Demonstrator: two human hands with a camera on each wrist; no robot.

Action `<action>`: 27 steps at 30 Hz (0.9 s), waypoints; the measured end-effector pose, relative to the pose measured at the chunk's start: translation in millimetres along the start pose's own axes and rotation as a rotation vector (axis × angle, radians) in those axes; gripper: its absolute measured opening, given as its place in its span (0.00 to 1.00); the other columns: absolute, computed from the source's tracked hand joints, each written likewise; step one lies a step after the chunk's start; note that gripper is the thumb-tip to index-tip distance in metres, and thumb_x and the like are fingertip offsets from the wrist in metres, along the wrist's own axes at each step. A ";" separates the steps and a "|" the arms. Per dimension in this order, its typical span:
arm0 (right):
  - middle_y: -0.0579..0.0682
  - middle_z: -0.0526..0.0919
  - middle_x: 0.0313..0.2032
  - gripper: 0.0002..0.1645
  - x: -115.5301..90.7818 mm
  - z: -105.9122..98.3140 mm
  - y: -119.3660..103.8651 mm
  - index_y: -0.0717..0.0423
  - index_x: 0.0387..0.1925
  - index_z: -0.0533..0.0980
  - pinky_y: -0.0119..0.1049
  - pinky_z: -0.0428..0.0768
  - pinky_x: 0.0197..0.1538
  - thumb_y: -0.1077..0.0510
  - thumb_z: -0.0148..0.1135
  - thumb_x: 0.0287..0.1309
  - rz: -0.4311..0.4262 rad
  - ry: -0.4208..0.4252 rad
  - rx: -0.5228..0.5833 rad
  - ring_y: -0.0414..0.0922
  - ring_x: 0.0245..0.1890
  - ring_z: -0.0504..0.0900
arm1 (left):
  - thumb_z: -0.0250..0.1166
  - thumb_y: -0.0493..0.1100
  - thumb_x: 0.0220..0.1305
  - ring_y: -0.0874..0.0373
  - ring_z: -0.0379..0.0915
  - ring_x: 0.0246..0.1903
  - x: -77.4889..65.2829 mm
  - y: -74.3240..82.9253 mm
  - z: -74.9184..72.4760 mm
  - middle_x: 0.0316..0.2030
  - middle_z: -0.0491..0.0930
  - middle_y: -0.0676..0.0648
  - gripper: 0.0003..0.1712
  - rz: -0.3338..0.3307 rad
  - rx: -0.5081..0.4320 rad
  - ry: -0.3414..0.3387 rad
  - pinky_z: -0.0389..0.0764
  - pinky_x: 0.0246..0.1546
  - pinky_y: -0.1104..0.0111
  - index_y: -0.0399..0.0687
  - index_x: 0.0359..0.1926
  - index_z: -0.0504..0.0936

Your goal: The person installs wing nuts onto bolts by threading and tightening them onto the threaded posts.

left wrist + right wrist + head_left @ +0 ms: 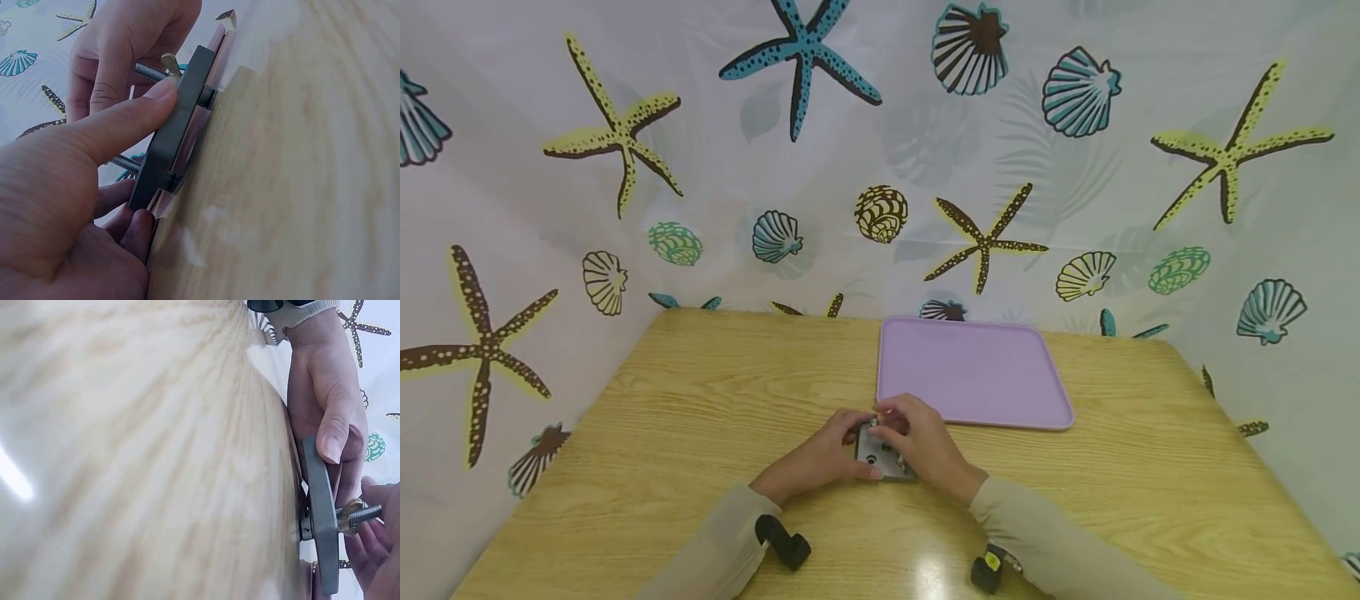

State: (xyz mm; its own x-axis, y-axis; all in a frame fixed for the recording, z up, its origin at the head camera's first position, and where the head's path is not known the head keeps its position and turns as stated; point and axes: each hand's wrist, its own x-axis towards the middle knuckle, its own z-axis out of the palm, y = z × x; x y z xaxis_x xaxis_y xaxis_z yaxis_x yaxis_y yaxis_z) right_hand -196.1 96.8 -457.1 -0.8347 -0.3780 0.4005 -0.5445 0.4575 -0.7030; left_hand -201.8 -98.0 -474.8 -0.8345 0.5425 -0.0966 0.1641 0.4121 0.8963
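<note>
A small grey metal plate (887, 467) with round holes is held just over the wooden table, two threaded bolts standing up through it. My left hand (823, 454) grips the plate, its thumb on the near edge and fingers around the far side. One bolt (369, 515) carries a brass wing nut (170, 64) close to the plate; its dark head (306, 528) shows underneath. At the far left corner is the other bolt (125, 164). My right hand (925, 442) pinches its top between thumb and index finger; whether a nut sits between the fingertips I cannot tell.
A lilac tray (973, 371) lies behind the hands, right of the middle, at the table's back. The wooden table (737, 358) ends at a hanging cloth (850, 167) printed with starfish and shells, which also runs along both sides.
</note>
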 end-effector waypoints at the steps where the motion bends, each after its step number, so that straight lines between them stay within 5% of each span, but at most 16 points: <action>1: 0.51 0.79 0.40 0.19 0.3 0.8 0.1 0.62 0.46 0.75 0.27 0.79 0.39 0.60 0.67 0.52 -0.001 -0.001 0.000 0.39 0.36 0.80 | 0.73 0.58 0.45 0.52 0.57 0.61 0.1 -0.1 0.2 0.61 0.57 0.49 0.49 0.001 0.000 -0.002 0.62 0.61 0.60 0.52 0.66 0.60; 27: 0.39 0.81 0.34 0.05 -8.4 -8.1 2.3 0.52 0.36 0.81 0.28 0.79 0.37 0.59 0.64 0.56 0.013 0.026 -0.057 0.34 0.34 0.78 | 0.74 0.59 0.44 0.51 0.59 0.59 0.1 0.3 0.2 0.60 0.58 0.49 0.49 -0.015 0.000 0.003 0.64 0.59 0.58 0.54 0.65 0.62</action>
State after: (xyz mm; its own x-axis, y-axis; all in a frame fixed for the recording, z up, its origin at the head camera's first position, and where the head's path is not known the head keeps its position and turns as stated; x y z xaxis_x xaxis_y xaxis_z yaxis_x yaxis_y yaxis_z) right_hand -191.0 107.5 -457.3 -0.8430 -0.3514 0.4073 -0.5371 0.5072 -0.6739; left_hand -201.7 -97.7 -474.6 -0.8383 0.5341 -0.1093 0.1511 0.4201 0.8948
